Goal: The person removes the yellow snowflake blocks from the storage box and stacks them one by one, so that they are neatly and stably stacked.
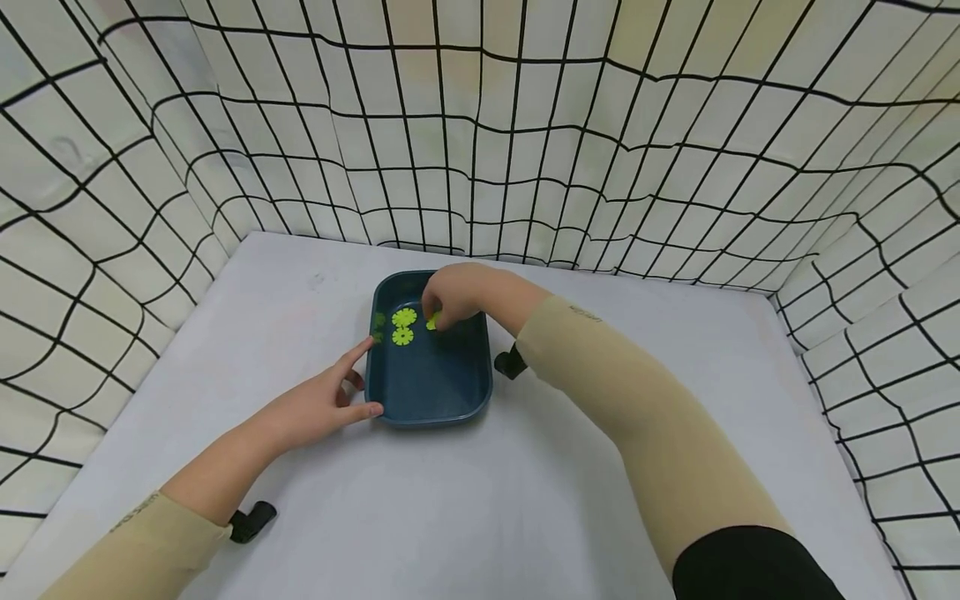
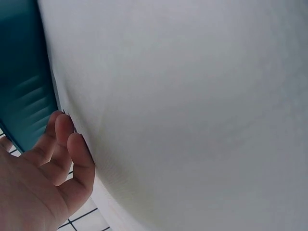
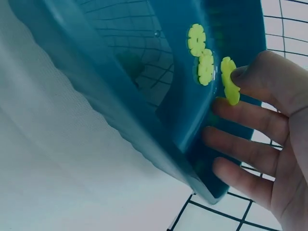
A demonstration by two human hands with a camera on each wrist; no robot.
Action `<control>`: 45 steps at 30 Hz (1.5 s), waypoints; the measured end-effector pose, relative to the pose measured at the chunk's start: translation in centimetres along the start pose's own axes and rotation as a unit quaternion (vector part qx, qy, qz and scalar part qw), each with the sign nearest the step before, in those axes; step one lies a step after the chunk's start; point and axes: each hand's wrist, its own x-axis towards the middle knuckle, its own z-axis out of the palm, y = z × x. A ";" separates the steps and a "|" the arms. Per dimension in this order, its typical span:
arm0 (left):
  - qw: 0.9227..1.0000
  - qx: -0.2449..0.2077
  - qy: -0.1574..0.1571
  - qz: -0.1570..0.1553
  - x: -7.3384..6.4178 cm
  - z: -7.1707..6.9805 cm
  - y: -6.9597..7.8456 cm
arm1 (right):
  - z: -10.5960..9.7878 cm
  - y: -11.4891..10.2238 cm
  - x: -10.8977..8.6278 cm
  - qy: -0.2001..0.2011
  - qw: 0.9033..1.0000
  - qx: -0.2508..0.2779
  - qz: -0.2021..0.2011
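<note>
A dark teal tray stands on the white surface. Inside it, towards the back left, two yellow-green notched discs lie side by side, one disc just behind the other disc. My right hand reaches in over the back right and pinches a third notched disc between thumb and index finger; the other fingers are spread loosely in the right wrist view. At the tray's left side, my left hand touches the rim with its index finger and thumb, the remaining fingers bent beside the wall.
A black-grid net over white backing encloses the white tabletop at the back and both sides. Dark wrist devices show beside the left sleeve and the right sleeve. Greenish reflections appear on the tray's left inner wall.
</note>
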 end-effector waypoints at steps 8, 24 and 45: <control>1.000 0.004 0.002 -0.002 0.0 0.0 -0.1 | 0.1 0.5 -2.0 0.065 0.996 0.044 -0.035; 1.000 0.011 0.005 0.005 0.2 0.2 -0.3 | 0.6 1.7 -7.2 0.165 0.984 0.056 -0.035; 1.000 0.007 0.010 0.015 0.1 0.3 -0.1 | 9.8 7.7 -14.8 0.174 0.981 0.074 0.045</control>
